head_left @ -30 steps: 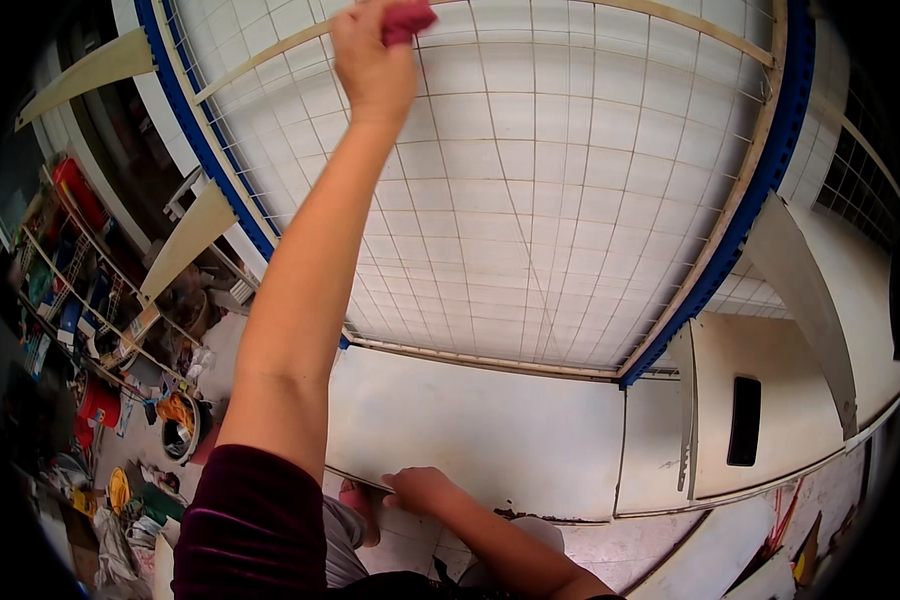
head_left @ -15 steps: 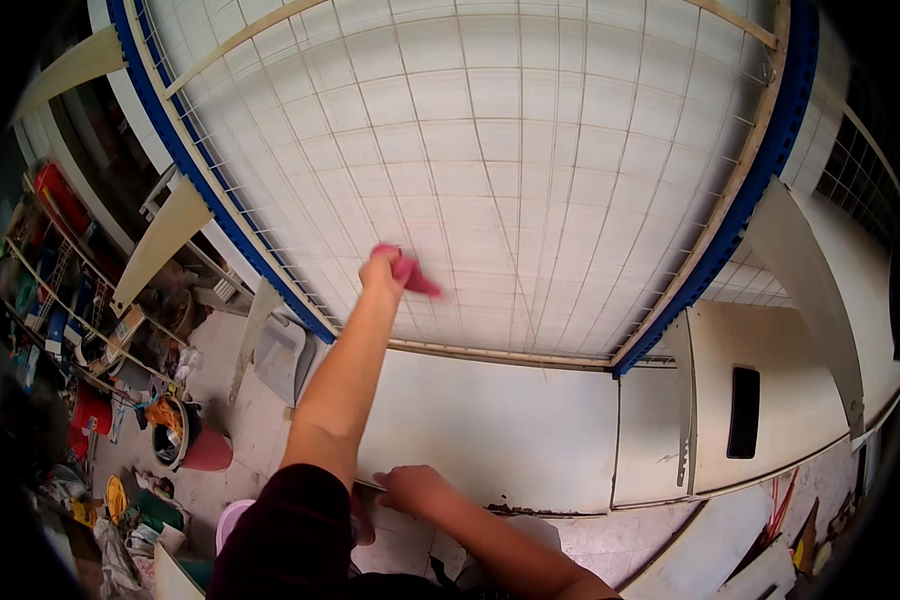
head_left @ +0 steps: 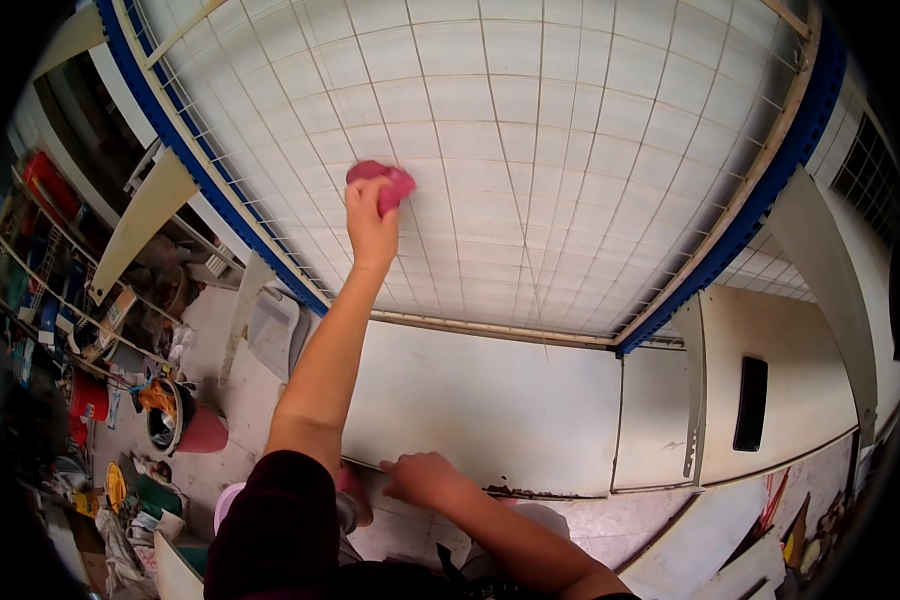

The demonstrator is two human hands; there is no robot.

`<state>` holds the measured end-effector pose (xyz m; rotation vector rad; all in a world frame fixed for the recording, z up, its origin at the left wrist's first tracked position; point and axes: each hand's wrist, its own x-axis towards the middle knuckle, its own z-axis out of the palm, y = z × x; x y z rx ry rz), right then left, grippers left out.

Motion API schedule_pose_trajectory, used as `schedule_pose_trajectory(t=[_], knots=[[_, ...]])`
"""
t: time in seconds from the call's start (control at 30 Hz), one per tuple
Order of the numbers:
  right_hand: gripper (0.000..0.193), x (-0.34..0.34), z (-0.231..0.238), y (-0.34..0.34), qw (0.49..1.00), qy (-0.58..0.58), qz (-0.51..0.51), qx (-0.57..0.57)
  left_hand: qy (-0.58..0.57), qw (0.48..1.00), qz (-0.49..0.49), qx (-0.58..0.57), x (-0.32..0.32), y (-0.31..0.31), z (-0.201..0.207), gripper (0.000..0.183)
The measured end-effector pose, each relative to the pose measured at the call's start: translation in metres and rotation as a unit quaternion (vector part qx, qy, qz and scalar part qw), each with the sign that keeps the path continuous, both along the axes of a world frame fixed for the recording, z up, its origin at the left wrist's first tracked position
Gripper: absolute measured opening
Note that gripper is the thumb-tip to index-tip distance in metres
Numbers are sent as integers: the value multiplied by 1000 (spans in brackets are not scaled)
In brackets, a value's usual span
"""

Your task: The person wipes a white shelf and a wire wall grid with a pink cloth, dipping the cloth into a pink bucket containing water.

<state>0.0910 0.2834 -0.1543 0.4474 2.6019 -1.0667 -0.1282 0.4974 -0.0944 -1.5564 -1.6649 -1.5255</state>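
A bunched pink cloth is gripped in my left hand, with that arm stretched far forward. The cloth lies against the cream wire grid panel, left of its middle, over a white backing. My right hand is bent in close to my body, its fingers curled together. It is beside the front edge of the white shelf board; nothing shows in it, and I cannot tell whether it touches the edge.
Blue uprights frame the grid on both sides. Pale shelf brackets jut out at the left and right. A black phone-like slab lies on the right shelf. Buckets and clutter fill the left floor; loose boards lie at lower right.
My left hand has moved the cloth up the grid, farther from me and slightly left. My right hand stays by the shelf edge. The view has shifted slightly.
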Motion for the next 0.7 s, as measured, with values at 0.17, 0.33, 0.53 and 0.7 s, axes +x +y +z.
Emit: schedule_pose_trajectory(t=[0.17, 0.33, 0.53, 0.7], knots=[[39, -5, -5, -7, 1000, -6, 10, -9, -49, 984, 60, -159, -11, -15, -119, 24], [38, -14, 0, -10, 999, -14, 28, -10, -278, 881, 122, -362, -18, -14, -158, 25], [33, -7, 3, -9, 1000, 7, -7, 2, -711, 659, -242, 40, -14, 14, -2, 38], [33, -6, 1, -14, 1000, -7, 16, -5, -386, 916, -101, 43, 34, 7, -16, 29]])
